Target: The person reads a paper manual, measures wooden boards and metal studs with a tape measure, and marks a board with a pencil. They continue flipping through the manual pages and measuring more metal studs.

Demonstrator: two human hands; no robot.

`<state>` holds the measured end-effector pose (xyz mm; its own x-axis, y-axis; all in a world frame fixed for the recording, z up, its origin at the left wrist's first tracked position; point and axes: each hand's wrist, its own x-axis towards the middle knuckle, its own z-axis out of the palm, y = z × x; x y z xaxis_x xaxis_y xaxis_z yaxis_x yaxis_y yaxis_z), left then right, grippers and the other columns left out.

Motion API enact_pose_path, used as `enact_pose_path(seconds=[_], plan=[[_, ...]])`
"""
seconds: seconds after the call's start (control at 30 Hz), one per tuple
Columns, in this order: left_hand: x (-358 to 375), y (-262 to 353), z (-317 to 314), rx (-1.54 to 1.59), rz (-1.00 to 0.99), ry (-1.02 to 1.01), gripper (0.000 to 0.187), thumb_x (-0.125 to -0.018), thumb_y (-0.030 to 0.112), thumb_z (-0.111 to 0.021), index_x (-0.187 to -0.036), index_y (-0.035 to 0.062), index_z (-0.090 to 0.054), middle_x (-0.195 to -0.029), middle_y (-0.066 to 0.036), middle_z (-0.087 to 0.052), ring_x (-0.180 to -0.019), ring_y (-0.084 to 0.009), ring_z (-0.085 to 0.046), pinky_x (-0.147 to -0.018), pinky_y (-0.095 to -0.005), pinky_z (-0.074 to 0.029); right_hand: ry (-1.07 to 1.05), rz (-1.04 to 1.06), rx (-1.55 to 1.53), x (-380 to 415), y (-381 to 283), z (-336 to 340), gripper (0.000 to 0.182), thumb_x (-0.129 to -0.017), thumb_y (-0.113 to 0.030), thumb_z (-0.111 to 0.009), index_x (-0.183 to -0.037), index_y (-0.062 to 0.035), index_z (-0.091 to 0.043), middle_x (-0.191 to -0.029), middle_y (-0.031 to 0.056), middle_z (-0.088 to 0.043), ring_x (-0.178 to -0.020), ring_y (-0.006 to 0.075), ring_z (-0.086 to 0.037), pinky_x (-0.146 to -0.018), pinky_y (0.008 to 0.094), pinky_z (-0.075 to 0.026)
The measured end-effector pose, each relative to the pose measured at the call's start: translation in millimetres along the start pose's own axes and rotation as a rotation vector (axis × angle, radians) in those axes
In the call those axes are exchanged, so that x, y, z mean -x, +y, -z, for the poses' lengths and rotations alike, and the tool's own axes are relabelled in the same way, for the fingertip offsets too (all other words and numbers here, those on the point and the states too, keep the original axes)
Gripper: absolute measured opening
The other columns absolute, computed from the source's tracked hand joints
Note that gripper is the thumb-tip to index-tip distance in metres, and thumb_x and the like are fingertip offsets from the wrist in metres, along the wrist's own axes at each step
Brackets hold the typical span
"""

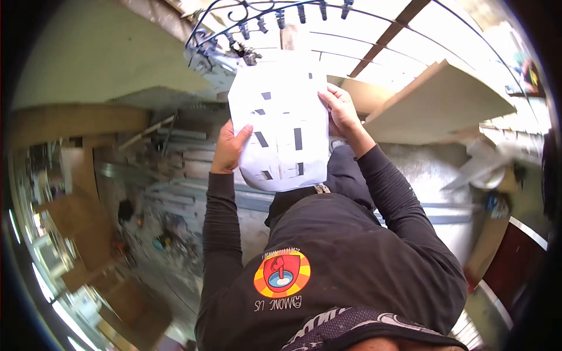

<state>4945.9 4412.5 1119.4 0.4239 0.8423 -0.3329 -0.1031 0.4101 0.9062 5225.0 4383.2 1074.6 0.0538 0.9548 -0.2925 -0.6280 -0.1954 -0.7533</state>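
A white sheet of paper (278, 126) with several dark printed bars and faint lines is held up in front of my body. My left hand (231, 143) grips its left edge, thumb lying on the front face and the fingers behind it. On the upper right edge, my right hand (341, 108) pinches the paper between thumb and fingers. The upper part of the sheet is washed out by bright light, so its print there cannot be read. Its lower edge curves near my waist.
Brown boards (439, 108) lean at the right. A black scrolled metal frame (257, 17) with several dark clips is above the paper. Metal bars (181, 190) lie on the floor at left, near cardboard (82, 228). A dark red panel (518, 266) stands at lower right.
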Motion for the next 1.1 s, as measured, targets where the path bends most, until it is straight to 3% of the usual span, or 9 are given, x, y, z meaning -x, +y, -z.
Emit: enact_pose_path(seconds=[0.13, 0.2, 0.23, 0.4, 0.47, 0.67, 0.83, 1.1], plan=[[-0.3, 4.4, -17.4, -0.099, -0.001, 0.116, 0.028, -0.09, 0.005, -0.054, -0.117, -0.0024, -0.054, -0.107, -0.007, -0.062, -0.093, -0.0119, -0.058, -0.082, -0.0258, -0.046, -0.132, -0.203, -0.011, -34.3, -10.1, 17.4, 0.022, -0.089, -0.01, -0.058, -0.107, 0.0018, -0.06, -0.098, 0.0052, -0.065, -0.086, 0.0098, -0.061, -0.079, 0.0248, -0.049], [-27.1, -18.1, -70.5, -0.082, 0.038, 0.22, 0.028, -0.09, 0.005, -0.054, -0.117, -0.0029, -0.055, -0.107, -0.006, -0.062, -0.094, -0.0115, -0.058, -0.083, -0.0255, -0.046, -0.2, -0.274, -0.061, -62.5, -30.4, 82.1, 0.02, -0.087, -0.01, -0.061, -0.103, 0.0018, -0.061, -0.096, 0.0059, -0.065, -0.084, 0.0111, -0.062, -0.077, 0.0261, -0.05], [-35.8, -27.3, -95.6, -0.025, 0.072, 0.25, 0.029, -0.089, 0.006, -0.054, -0.117, -0.0033, -0.055, -0.107, -0.006, -0.062, -0.094, -0.0119, -0.058, -0.083, -0.0257, -0.046, -0.217, -0.378, -0.037, -72.5, -49.8, 101.2, 0.015, -0.085, -0.011, -0.064, -0.095, 0.0001, -0.061, -0.089, 0.004, -0.065, -0.078, 0.0108, -0.062, -0.073, 0.0256, -0.051], [-4.9, -16.3, -73.7, 0.063, 0.197, 0.307, 0.031, -0.089, 0.007, -0.054, -0.119, -0.0042, -0.053, -0.108, -0.007, -0.062, -0.096, -0.0135, -0.059, -0.084, -0.0262, -0.047, -0.262, -0.545, 0.042, -74.8, -27.0, 87.1, 0.008, -0.083, -0.012, -0.065, -0.082, -0.0065, -0.059, -0.072, -0.0024, -0.058, -0.059, 0.0041, -0.051, -0.056, 0.0205, -0.043], [-9.1, -17.6, -68.2, 0.101, 0.232, 0.291, 0.034, -0.088, 0.005, -0.053, -0.12, -0.0043, -0.052, -0.111, -0.01, -0.062, -0.096, -0.0148, -0.061, -0.085, -0.0269, -0.048, -0.327, -0.532, 0.084, -81.5, -22.3, 93.4, 0.009, -0.082, -0.013, -0.067, -0.083, -0.0076, -0.06, -0.068, -0.0038, -0.057, -0.055, 0.002, -0.045, -0.051, 0.0193, -0.036], [4.6, -29.4, -60.3, 0.089, 0.278, 0.308, 0.035, -0.089, 0.005, -0.054, -0.123, -0.0029, -0.051, -0.111, -0.009, -0.062, -0.099, -0.0146, -0.059, -0.087, -0.0264, -0.047, -0.353, -0.447, 0.218, -73.9, -8.4, 93.2, 0.008, -0.081, -0.012, -0.068, -0.076, -0.009, -0.063, -0.067, -0.0042, -0.057, -0.052, 0.0009, -0.041, -0.048, 0.0179, -0.029], [-23.9, -45.7, -103.3, -0.036, 0.308, 0.314, 0.035, -0.09, 0.008, -0.056, -0.123, -0.0015, -0.051, -0.111, -0.009, -0.062, -0.1, -0.0143, -0.059, -0.086, -0.0266, -0.047, -0.337, -0.506, 0.175, -84.3, -40.4, 141.3, 0.008, -0.08, -0.011, -0.069, -0.075, -0.0089, -0.064, -0.062, -0.0055, -0.054, -0.05, 0.001, -0.037, -0.046, 0.0187, -0.026], [-23.0, -54.1, -91.5, -0.085, 0.363, 0.284, 0.038, -0.09, 0.009, -0.056, -0.125, -0.0029, -0.048, -0.11, -0.009, -0.062, -0.098, -0.0144, -0.059, -0.085, -0.0269, -0.048, -0.384, -0.546, 0.217, -80.2, -37.6, 147.9, 0.01, -0.079, -0.017, -0.072, -0.077, -0.0098, -0.065, -0.063, -0.0053, -0.054, -0.047, 0.0017, -0.036, -0.044, 0.0192, -0.026]])
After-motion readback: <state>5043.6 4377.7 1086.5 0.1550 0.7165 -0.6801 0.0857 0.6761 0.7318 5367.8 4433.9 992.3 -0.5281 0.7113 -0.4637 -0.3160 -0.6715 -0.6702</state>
